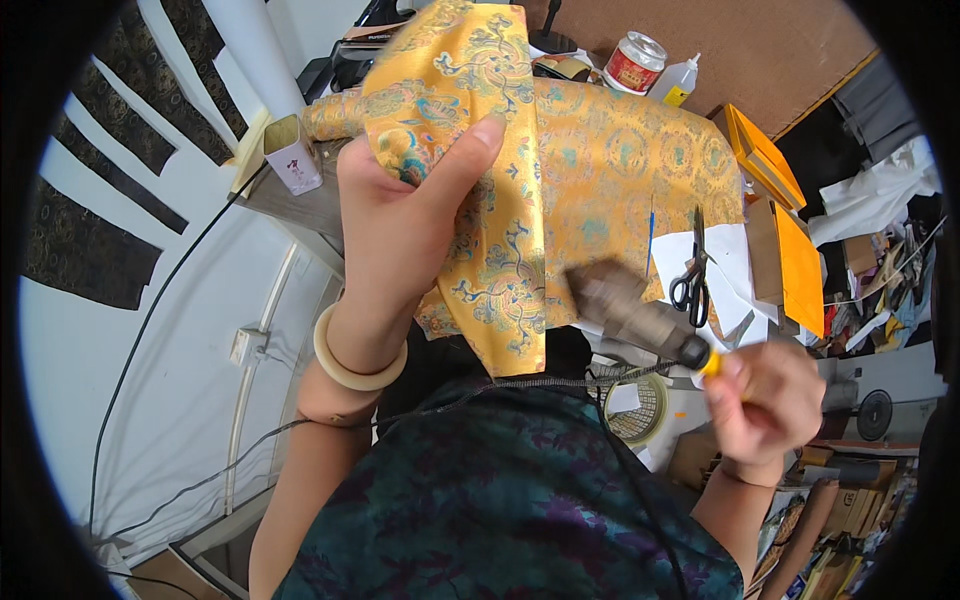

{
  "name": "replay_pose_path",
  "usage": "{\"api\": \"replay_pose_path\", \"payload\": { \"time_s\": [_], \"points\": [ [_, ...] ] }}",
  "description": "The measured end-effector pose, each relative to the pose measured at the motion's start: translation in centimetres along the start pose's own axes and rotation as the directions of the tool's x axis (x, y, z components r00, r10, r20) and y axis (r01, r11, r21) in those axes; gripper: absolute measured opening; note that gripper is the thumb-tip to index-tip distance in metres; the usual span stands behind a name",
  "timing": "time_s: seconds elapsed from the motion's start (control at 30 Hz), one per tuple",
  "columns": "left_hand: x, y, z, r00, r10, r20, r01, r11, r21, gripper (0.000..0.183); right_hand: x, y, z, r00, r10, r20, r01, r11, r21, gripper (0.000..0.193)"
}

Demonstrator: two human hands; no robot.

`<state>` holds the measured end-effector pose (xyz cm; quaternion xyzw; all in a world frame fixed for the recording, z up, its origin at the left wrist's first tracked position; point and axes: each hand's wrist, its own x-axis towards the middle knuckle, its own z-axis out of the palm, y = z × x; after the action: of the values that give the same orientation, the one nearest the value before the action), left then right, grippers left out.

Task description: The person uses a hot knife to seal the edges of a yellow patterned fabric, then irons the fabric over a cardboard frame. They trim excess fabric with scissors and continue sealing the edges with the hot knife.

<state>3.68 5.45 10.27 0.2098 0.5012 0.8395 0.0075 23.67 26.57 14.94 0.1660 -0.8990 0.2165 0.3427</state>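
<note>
My left hand grips a stiff panel of golden-yellow brocade, thumb on its face and fingers behind it. The panel is raised above the table, its patterned side towards me and its straight edge on the right. Out to the right, my right hand is closed round a tool with a yellow-and-black handle. The tool's broad brownish head points up and left towards the panel's lower right edge, apart from it. Motion smears the head, so its exact kind is unclear. A dark braided cord reaches the tool's handle area.
More yellow brocade covers the table. Black scissors, a blue pen and white paper lie at its right. A can, a small bottle and orange boxes stand behind. A basket sits below.
</note>
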Motion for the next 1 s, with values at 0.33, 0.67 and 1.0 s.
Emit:
{"api": "replay_pose_path", "payload": {
  "time_s": [0.33, 0.67, 1.0],
  "points": [
    [5.6, -3.1, -0.8, 0.906, -0.408, 0.111, 0.422, 0.892, -0.162, 0.025, 9.9, 4.6, -0.5, 0.873, 0.406, 0.272, -0.462, 0.866, 0.190, 0.019],
    [-3.5, -2.8, -3.5, 0.932, -0.318, 0.173, 0.362, 0.803, -0.474, 0.049, 14.9, 5.8, 0.8, 0.772, 0.334, 0.540, -0.499, 0.846, 0.190, 0.019],
    [-7.9, -5.4, -4.3, 0.974, 0.117, 0.194, -0.122, 0.992, 0.014, 0.027, 13.8, 3.1, 0.4, 0.814, 0.268, 0.515, -0.389, 0.911, 0.140, 0.019]
  ]
}}
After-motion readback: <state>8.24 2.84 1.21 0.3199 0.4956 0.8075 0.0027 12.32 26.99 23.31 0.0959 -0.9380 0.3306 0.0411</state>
